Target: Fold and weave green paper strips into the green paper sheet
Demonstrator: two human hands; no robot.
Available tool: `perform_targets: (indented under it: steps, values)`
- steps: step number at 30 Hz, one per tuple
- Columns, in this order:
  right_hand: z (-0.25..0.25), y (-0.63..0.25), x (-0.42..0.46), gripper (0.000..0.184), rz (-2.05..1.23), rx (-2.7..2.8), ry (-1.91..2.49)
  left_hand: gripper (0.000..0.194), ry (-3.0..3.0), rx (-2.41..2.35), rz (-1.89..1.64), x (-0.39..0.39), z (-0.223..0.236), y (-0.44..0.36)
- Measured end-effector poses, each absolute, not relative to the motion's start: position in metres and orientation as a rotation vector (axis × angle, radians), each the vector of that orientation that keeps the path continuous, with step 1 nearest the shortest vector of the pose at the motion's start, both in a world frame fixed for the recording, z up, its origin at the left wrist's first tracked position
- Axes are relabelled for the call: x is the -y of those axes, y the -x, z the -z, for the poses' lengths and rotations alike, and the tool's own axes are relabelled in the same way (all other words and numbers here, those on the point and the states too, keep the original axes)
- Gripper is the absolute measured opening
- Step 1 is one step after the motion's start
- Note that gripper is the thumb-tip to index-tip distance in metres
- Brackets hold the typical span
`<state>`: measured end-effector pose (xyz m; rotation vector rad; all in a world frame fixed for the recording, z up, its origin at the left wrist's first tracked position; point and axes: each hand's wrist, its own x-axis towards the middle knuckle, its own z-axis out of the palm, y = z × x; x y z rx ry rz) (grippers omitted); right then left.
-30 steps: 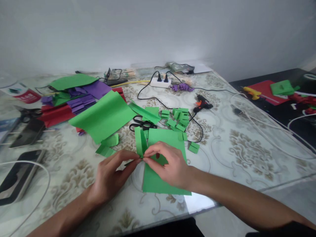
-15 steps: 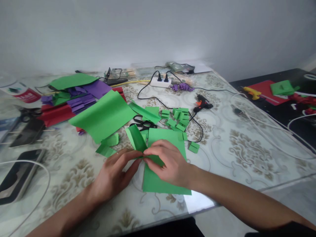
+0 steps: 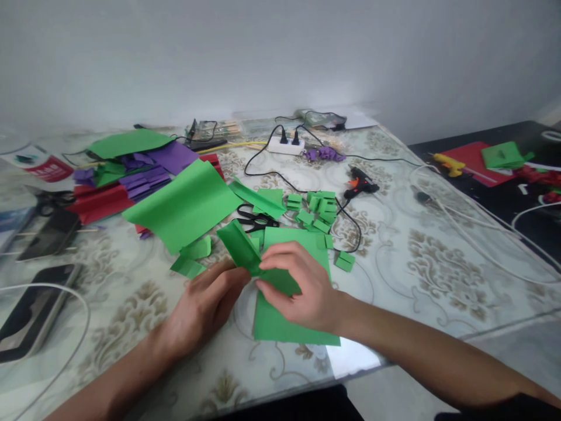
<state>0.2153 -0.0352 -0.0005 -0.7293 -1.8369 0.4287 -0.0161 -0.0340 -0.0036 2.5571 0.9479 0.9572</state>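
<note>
Both hands pinch a folded green paper strip (image 3: 239, 245) just above the table. My left hand (image 3: 204, 310) grips its near end from the left, fingers closed. My right hand (image 3: 298, 289) pinches the same strip from the right and rests over a flat green paper sheet (image 3: 284, 324) lying on the table. The strip's free end tilts up and to the left. Black scissors (image 3: 253, 220) lie just beyond the hands.
A large curled green sheet (image 3: 184, 204), small folded green pieces (image 3: 319, 210), a black glue gun (image 3: 359, 184) with cable, a white power strip (image 3: 284, 146), purple and red paper (image 3: 131, 181), phones (image 3: 30, 310) at left. A dark side table (image 3: 504, 175) stands right.
The green strip stood nearly upright; it now leans left and lower. Both hands have turned slightly while keeping their pinch on it.
</note>
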Motion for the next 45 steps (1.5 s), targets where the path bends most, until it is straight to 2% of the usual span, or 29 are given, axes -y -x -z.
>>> perform_targets:
  steps: [3,7,10,12,17,24,30,35,37,45]
  values:
    - [-0.002,-0.216,0.032,0.027,-0.735,1.676,0.923,0.017,-2.558,-0.982,-0.977,0.033,0.006,0.018]
    - [0.001,-0.213,0.021,0.017,-1.497,1.298,1.193,0.017,-2.599,-0.984,-1.005,0.032,0.004,0.018]
    - [0.003,-0.209,0.016,0.022,-1.964,1.008,1.198,0.019,-2.623,-0.967,-1.036,0.032,0.002,0.018]
    - [0.002,-0.208,0.016,0.022,-2.094,0.874,1.112,0.022,-2.636,-0.963,-1.037,0.032,0.001,0.018]
    - [-0.002,-0.211,0.019,0.036,-2.003,0.838,0.961,0.024,-2.688,-0.989,-0.999,0.032,0.002,0.017]
    - [-0.001,-0.211,0.021,0.026,-1.809,1.012,0.952,0.02,-2.696,-1.066,-0.983,0.035,0.006,0.016]
    - [-0.002,-0.21,0.023,0.019,-1.859,0.965,0.901,0.027,-2.659,-1.013,-0.941,0.036,0.002,0.015]
    - [-0.005,-0.209,0.026,0.047,-1.874,0.962,0.886,0.027,-2.654,-1.037,-0.937,0.036,0.004,0.015]
    - [-0.004,-0.207,0.027,0.051,-1.858,0.968,0.885,0.026,-2.686,-1.046,-0.935,0.036,0.006,0.015]
    - [0.001,-0.203,0.03,0.027,-1.705,1.061,0.998,0.023,-2.805,-1.071,-0.883,0.037,0.006,0.012]
